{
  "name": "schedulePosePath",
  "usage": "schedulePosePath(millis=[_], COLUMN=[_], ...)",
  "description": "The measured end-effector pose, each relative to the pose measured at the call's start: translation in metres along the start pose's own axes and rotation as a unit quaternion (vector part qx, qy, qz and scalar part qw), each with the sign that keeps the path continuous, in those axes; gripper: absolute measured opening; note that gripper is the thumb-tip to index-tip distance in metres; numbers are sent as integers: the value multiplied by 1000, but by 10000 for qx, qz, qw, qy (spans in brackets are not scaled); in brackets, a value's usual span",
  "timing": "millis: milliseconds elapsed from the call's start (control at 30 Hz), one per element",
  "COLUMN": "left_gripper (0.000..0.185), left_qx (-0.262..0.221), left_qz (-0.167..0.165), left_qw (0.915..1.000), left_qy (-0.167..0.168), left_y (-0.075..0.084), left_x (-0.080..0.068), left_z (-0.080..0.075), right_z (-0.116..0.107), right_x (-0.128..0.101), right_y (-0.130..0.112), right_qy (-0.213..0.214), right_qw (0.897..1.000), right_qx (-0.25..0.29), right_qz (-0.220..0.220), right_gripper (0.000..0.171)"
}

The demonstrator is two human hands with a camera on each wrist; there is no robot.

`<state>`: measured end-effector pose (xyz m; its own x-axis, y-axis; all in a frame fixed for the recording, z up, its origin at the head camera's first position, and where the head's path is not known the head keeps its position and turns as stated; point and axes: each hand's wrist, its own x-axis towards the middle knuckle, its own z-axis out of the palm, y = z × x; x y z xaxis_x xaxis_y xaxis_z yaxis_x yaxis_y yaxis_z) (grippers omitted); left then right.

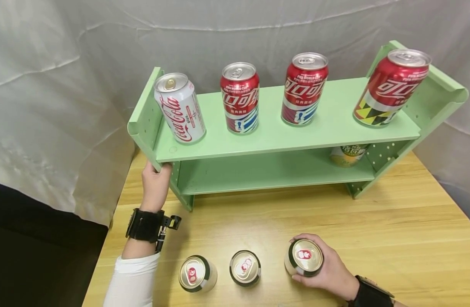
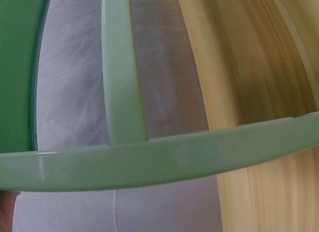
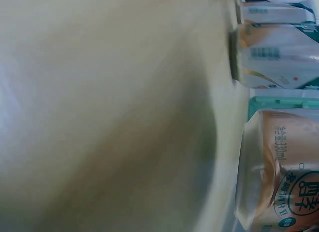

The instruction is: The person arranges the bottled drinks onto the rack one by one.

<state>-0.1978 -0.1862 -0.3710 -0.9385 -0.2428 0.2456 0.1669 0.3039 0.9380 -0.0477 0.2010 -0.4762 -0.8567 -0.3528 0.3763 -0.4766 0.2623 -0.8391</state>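
Here, lower right of frame: pale can (image 1: 305, 257) with silver top and red tab, upright on worktop (image 1: 392, 230), wrapped by curled right hand (image 1: 327, 268) fingers (image 1: 302, 236). Left hand (image 1: 155, 184) gripping green shelf (image 1: 143, 128) edge.

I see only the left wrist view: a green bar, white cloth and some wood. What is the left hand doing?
Observer: The left hand grips the left end panel of a green shelf that stands on the wooden table.
Operator: And the right hand?
Observer: The right hand holds a can standing on the table; its fingers curl round the can's side.
Operator: Are there other cans?
Observer: Two more cans stand in a row to the left of the held one. Four are on the top shelf board, and one is partly visible on the lower board at the right.
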Motion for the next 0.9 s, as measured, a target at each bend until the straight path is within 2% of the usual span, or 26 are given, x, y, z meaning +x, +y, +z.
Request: schedulePosePath(millis=[67, 300, 533, 700, 900], left_gripper=[37, 36, 36, 36, 35], left_qx=[-6, 20, 23, 52, 72], left_qz=[16, 31, 12, 17, 33], left_qw=[10000, 10000, 10000, 10000, 10000], left_qy=[2, 24, 35, 69, 57], left_y=[0, -1, -1, 0, 0], left_x=[0, 1, 1, 0, 1], left_z=[0, 0, 0, 0, 0], right_z=[-3, -12, -25, -35, -41], right_x=[4, 15, 30, 41, 50], right_y=[-3, -12, -24, -37, -48], right_qy=[-8, -51, -132, -118, -6], right_qw=[9999, 9999, 9986, 9993, 9995], right_qx=[35, 142, 329, 180, -291], right_qz=[-96, -23, -381, -318, -83], right_gripper=[80, 80, 81, 82, 83])
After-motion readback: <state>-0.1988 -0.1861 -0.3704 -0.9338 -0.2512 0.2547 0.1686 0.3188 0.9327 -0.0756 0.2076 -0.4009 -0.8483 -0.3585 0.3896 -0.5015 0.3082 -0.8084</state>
